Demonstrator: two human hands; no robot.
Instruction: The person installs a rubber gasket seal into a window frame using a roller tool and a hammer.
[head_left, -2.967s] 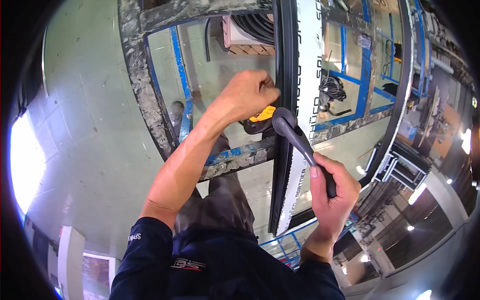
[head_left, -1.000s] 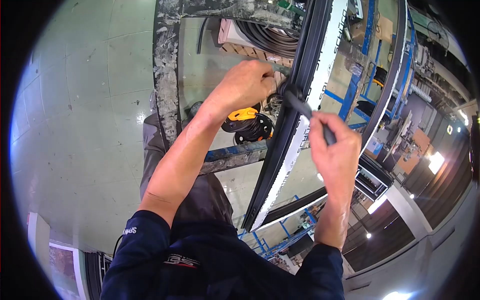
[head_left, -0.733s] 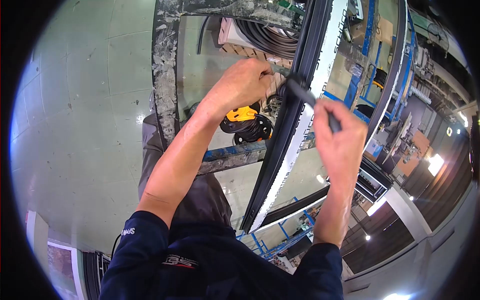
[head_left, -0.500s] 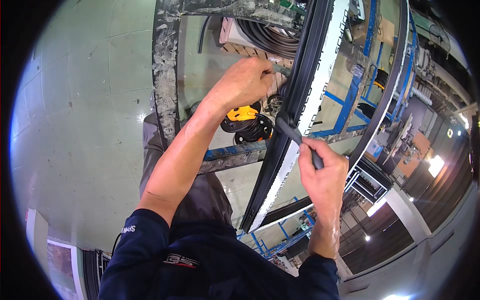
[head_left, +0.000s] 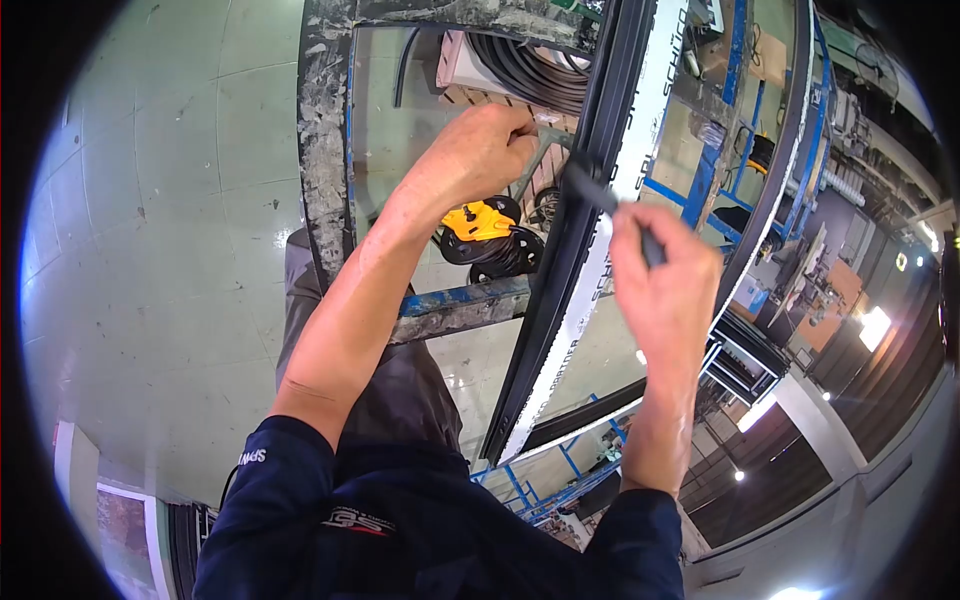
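Note:
A long black frame profile (head_left: 552,295) runs steeply down the middle of the view. White protective film (head_left: 578,325) printed with "SCHÜCO" covers one of its faces. My right hand (head_left: 662,265) is wrapped round the handle of a dark mallet (head_left: 592,188). The mallet's head, smeared by motion, is over the black part of the profile; whether it touches cannot be made out. My left hand (head_left: 485,150) is closed just left of the profile, fingers curled towards it. What those fingers pinch, if anything, is hidden.
A worn work stand (head_left: 325,150), paint-spattered, supports the profile. Below it are a yellow and black cable reel (head_left: 480,222) and a coil of black hose or gasket (head_left: 525,75). Blue metal racks (head_left: 735,60) stand to the right. Tiled floor (head_left: 160,200) lies left.
My right hand and the mallet have moved up along the profile and slightly right. My left hand has shifted a little up and left, still closed.

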